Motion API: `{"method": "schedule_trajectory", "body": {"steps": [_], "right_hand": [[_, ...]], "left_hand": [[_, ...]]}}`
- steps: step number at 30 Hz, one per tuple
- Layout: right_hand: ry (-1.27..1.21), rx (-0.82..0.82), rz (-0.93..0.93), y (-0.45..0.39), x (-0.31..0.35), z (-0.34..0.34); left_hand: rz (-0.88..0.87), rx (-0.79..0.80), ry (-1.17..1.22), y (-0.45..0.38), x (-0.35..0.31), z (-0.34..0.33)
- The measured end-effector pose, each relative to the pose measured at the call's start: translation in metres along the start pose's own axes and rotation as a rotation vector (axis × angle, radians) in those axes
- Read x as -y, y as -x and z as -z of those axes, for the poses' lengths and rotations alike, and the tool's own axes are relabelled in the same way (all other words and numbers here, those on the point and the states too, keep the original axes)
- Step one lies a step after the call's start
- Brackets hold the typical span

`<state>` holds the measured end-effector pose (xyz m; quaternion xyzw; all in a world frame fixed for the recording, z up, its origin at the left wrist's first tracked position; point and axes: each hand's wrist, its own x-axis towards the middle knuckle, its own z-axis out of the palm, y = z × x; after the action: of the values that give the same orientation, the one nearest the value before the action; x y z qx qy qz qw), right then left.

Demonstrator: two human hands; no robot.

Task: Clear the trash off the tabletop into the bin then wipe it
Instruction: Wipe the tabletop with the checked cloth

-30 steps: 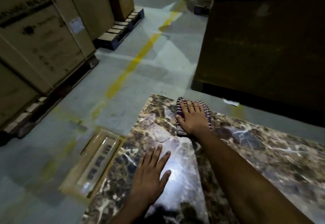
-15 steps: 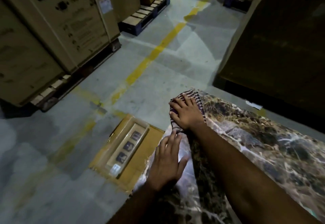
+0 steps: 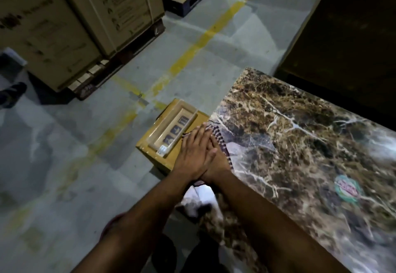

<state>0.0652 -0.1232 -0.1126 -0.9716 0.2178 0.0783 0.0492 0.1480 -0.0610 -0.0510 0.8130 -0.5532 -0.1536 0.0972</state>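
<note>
A striped cloth (image 3: 220,142) lies at the left edge of the brown marble tabletop (image 3: 300,135). My right hand (image 3: 216,163) presses flat on the cloth, mostly hidden under my left hand (image 3: 194,154), which lies flat on top of it with straight fingers. Only the cloth's right border and far corner show past the hands. A cardboard box (image 3: 171,135) holding a clear-lidded tray stands on the floor just left of the table edge, beside the hands.
A round green and red sticker (image 3: 348,188) lies on the tabletop at the right. Large cartons on pallets (image 3: 81,26) stand at the back left, and a dark bulky shape (image 3: 347,28) at the back right. A yellow line crosses the grey floor. A shoe (image 3: 11,94) shows at far left.
My right hand has dragged the cloth from the table's far corner back along the left edge. My left hand has moved from the tabletop onto my right hand. The view has swung left.
</note>
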Motion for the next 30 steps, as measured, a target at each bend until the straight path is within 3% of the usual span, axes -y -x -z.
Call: {"method": "schedule_trajectory", "body": {"steps": [4,7,12,15,21,27,30], "right_hand": [[-0.143,-0.074,-0.04,0.04,0.044,0.004],[-0.142,-0.042,-0.012,0.068,0.063,0.004],[-0.153,-0.06,-0.023,0.092,0.072,-0.005],[-0.179,-0.06,-0.076,0.093,0.082,-0.003],[-0.199,0.042,-0.061,0.066,0.099,0.003],[-0.144,0.053,-0.022,0.074,0.1,0.004],[-0.12,0.079,-0.015,0.077,0.098,0.005]], "left_hand": [[-0.038,0.018,0.032,0.04,0.004,0.008],[-0.066,-0.002,0.047,0.064,0.01,0.018],[0.095,0.048,0.101,0.097,0.042,0.017],[0.076,0.128,0.108,0.116,0.06,0.004],[0.136,-0.008,0.368,0.117,0.072,0.008],[0.484,0.084,0.856,0.098,0.089,0.026],[0.539,0.131,0.93,0.099,0.094,0.028]]}}
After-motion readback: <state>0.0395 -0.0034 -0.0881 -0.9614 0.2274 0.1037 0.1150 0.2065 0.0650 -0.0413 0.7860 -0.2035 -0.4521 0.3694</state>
